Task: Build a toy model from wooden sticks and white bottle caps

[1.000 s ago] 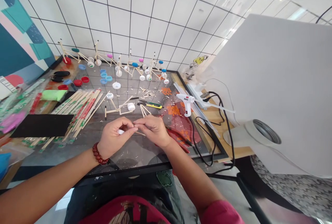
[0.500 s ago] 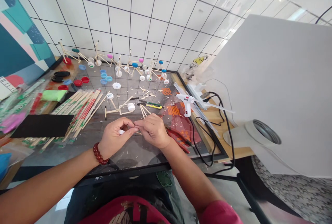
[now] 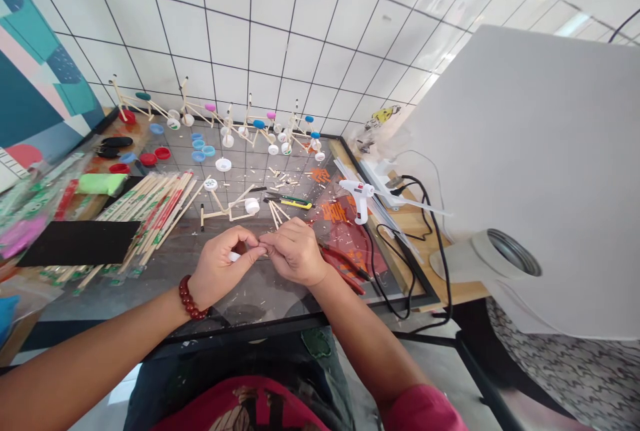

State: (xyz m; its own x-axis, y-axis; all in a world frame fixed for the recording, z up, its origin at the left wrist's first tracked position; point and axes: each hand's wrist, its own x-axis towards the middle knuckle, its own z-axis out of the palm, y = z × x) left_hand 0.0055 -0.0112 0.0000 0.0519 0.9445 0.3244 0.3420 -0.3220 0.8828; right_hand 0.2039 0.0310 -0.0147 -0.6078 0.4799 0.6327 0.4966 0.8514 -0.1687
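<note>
My left hand (image 3: 225, 256), with a beaded bracelet at the wrist, is closed in a pinch; a small white piece (image 3: 233, 256) shows between its fingers. Fingertip to fingertip with it, my right hand (image 3: 296, 252) is pinched too. What sits between the fingertips is too small and covered to name. Just beyond the hands lies a stick frame (image 3: 225, 212) with white bottle caps and a black-tipped end. Short sticks (image 3: 276, 212) and a yellow-green utility knife (image 3: 293, 202) lie beyond my right hand, and red-handled pliers (image 3: 345, 270) are to its right.
A white glue gun (image 3: 357, 198) with black cable stands right. Several finished stick bicycles (image 3: 255, 124) line the wall. Blue bottle caps (image 3: 201, 146), red bottle caps (image 3: 149, 159), bagged sticks (image 3: 150, 211) and a black sheet (image 3: 80, 243) are left. Wood scraps (image 3: 285, 179) litter the table.
Both hands stay pinched together in almost the same place, with only a slight shift of the fingers. The view has moved a little; the things on the table look unmoved.
</note>
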